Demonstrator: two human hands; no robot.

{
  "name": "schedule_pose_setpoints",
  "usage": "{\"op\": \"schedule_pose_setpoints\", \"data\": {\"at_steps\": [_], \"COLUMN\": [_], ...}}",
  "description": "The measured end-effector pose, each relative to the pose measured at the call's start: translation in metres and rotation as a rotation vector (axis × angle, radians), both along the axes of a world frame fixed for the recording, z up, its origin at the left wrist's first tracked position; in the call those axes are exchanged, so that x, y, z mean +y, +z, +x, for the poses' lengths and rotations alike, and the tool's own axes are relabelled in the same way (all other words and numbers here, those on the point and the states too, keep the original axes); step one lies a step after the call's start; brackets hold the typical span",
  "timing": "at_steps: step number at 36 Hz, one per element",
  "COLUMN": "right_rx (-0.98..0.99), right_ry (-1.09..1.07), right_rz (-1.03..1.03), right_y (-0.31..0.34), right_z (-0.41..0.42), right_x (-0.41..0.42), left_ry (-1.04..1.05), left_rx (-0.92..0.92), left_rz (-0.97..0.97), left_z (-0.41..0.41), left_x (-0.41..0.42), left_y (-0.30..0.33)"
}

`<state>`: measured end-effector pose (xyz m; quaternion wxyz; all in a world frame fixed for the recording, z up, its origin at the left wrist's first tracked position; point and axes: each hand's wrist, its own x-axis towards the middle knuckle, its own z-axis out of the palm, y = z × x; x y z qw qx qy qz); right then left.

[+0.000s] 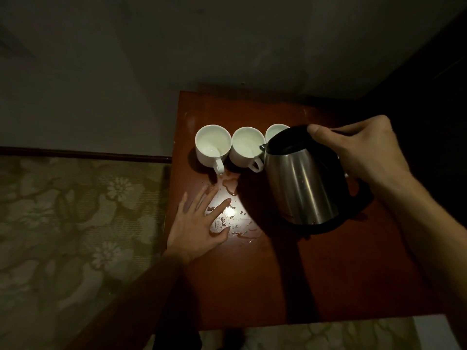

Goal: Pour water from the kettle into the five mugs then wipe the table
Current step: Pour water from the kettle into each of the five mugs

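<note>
A steel kettle (300,183) with a black rim and base hangs tilted to the left above the red-brown table (316,274). My right hand (361,150) grips it from the right, thumb on the rim. Its spout points at the second white mug (246,146). The first mug (213,145) stands at the left, with a little water in it. A third mug (275,131) shows only partly behind the kettle; any further mugs are hidden. My left hand (199,228) lies flat on the table, fingers spread. Spilled water (231,188) spreads between the mugs and that hand.
The table stands against a grey wall (227,46). A floral-patterned surface (75,223) with a dark wooden rail at its far side lies to the left, below table height. The right side is dark.
</note>
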<state>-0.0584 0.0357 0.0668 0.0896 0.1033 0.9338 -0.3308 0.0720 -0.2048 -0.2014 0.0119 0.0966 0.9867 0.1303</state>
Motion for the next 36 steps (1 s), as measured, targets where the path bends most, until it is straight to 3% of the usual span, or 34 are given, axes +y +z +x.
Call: {"op": "schedule_pose_setpoints", "data": {"at_steps": [36], "right_rx": [-0.004], "right_ry": [0.015], "right_rz": [0.001], "right_y": [-0.0004], "right_z": [-0.0012], "right_x": [0.0004], "left_ry": [0.007], "left_rx": [-0.006], "left_rz": [0.025], "left_z": [0.0007], "left_x": [0.0001], "left_y": [0.0004]}}
